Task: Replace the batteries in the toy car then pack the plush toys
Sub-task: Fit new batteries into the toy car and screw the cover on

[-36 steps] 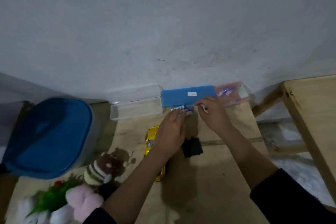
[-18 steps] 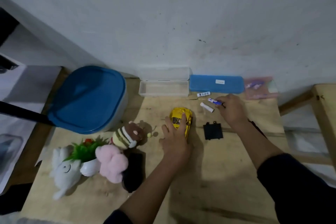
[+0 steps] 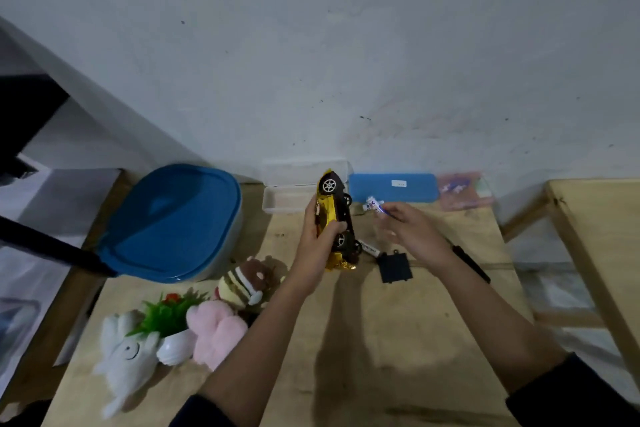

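My left hand [image 3: 317, 246] grips the yellow toy car [image 3: 332, 215], held on its side above the table with its black underside and wheels facing right. My right hand [image 3: 412, 232] pinches a small white and blue battery [image 3: 375, 205] just right of the car. A second battery [image 3: 369, 248] lies on the table below the car, beside the black battery cover [image 3: 396, 268]. The plush toys sit at the front left: a white one [image 3: 126, 354], a pink one [image 3: 216, 329] and a brown striped one [image 3: 247, 283], around a green plastic plant [image 3: 166, 314].
A big blue-lidded tub [image 3: 173, 222] stands at the left. A clear open box [image 3: 291, 199], a blue case [image 3: 393, 187] and a pink packet [image 3: 460, 189] line the wall. A black pen [image 3: 472, 264] lies by my right wrist. Another wooden table [image 3: 602, 232] stands right.
My left hand has picked the car up off the table and turned it on its side. My right hand has lifted a battery toward the car. The camera tilted down.
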Tool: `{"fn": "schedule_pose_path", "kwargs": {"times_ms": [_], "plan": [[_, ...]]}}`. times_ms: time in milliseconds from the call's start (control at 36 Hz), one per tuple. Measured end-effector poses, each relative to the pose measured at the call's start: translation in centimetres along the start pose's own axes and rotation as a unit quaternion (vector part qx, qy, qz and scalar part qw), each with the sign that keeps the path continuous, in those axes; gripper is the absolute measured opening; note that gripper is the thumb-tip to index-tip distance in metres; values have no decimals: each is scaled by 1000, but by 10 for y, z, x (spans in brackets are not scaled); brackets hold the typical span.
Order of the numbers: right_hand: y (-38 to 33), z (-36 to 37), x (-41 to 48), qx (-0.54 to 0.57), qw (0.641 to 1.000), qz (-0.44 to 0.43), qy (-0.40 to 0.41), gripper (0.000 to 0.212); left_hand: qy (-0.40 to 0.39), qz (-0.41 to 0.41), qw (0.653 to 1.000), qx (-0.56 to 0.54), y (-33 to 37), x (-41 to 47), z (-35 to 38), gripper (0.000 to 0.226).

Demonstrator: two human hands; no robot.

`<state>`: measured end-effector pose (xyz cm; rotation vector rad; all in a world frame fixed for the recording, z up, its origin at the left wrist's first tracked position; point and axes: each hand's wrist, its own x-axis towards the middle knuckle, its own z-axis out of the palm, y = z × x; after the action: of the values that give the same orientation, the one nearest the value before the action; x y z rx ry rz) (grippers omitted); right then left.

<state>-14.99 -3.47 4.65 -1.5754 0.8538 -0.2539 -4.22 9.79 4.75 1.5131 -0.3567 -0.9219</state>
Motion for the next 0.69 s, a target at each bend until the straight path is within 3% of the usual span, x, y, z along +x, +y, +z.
{"fn": "schedule_pose_path", "kwargs": {"times_ms": [139,306,389,500,611,694], "plan": [[-24,20,-15,118,993,-6,19,9,-57,1,998,-34,9,-5,0,56],[-44,24,-21,53,994,-43,87,6,-127,11,992,-4,23,-8,-10,42],[-56,25,-25,27,994,-63,86,6,-158,21,987,33,29,-11,-23,75],[-73,28,-34,3,991,-103,82,6,-170,58,983,38,42,-16,-34,82],[-80,28,-41,-54,988,-121,83,5,-213,122,967,65,48,-17,-44,111],[-86,27,-47,-56,985,-130,98,11,-226,146,960,72,52,-19,-46,114]]}}
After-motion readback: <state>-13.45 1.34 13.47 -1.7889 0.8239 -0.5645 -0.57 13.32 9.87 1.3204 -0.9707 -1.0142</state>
